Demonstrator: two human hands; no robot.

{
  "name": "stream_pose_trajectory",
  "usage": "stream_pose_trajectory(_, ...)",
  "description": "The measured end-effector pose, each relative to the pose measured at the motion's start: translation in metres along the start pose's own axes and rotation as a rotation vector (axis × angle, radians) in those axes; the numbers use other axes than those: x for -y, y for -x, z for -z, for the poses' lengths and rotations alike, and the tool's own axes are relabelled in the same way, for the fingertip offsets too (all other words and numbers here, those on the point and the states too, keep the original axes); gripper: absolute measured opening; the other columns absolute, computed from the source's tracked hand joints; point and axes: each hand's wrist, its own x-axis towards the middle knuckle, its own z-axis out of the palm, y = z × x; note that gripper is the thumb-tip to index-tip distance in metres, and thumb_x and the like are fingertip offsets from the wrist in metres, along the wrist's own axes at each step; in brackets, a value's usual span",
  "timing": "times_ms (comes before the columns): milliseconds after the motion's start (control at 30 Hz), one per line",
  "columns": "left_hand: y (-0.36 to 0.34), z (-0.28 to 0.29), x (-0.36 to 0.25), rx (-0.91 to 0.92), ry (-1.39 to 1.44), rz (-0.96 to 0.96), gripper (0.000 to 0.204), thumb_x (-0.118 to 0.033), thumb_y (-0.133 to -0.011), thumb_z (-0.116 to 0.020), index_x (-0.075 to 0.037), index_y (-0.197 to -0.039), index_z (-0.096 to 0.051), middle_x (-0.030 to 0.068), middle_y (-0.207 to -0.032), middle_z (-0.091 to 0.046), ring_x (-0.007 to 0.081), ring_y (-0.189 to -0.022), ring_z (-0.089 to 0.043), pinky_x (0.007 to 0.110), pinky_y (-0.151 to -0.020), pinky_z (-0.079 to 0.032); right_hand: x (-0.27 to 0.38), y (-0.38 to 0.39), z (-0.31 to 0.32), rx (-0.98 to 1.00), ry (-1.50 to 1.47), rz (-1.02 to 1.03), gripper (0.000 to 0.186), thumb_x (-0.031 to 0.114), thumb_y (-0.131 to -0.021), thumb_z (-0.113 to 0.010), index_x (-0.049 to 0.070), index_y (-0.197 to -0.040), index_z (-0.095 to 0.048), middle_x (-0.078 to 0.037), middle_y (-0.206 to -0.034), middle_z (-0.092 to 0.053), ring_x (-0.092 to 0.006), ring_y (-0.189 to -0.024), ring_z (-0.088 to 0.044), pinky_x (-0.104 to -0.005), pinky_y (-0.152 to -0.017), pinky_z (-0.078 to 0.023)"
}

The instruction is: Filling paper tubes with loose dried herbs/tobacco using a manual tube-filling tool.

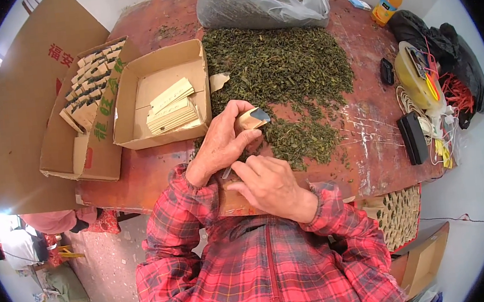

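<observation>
My left hand [224, 141] is closed round a small kraft-paper pouch [249, 120] with a dark, shiny mouth, tilted to the right over loose dark-green leaves [277, 61]. Below it, my right hand [274, 185] has bent fingers with the thumb apart, beside a small grey strip [226, 173] at the table's front; I cannot tell if it touches the strip. A shallow cardboard box [127, 86] left of the leaf pile holds flat pouches [172, 114]. A longer box [64, 158] further left holds several upright pouches [90, 75], dark at their tops.
The red table [376, 139] also bears a bag of leaves [241, 7], an orange bottle [387, 6], black bags [446, 52], a yellow container [407, 67], black cases [411, 139] and cords. A cardboard panel [21, 124] stands left. Filled pouches [397, 212] lie below right.
</observation>
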Motion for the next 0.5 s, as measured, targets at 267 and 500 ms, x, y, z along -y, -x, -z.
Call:
stream_pose_trajectory(267, 0.0, -0.001, 0.006, -0.022, 0.041, -0.011, 0.041, -0.004, -0.095, -0.075, -0.002, -0.13, -0.053, 0.0022, -0.107, -0.063, 0.0073, -0.094, -0.058, 0.027, -0.081, -0.053, -0.01, -0.001, -0.015, -0.032, 0.028, 0.071, 0.018, 0.019, -0.091, -0.078, 0.007, -0.1, -0.069, -0.006, -0.08, -0.053, -0.0237, -0.07, -0.063, -0.038, -0.062, -0.05)
stream_pose_trajectory(500, -0.004, -0.004, 0.012, -0.064, -0.028, -0.124, 0.04, -0.009, -0.096, -0.074, -0.001, -0.128, -0.05, 0.0087, -0.097, -0.065, 0.0136, -0.078, -0.061, 0.032, -0.07, -0.053, -0.007, -0.004, -0.009, -0.069, 0.023, 0.258, 0.027, 0.011, -0.085, -0.077, 0.003, -0.111, -0.073, -0.004, -0.076, -0.05, -0.0202, -0.064, -0.057, -0.0351, -0.058, -0.047)
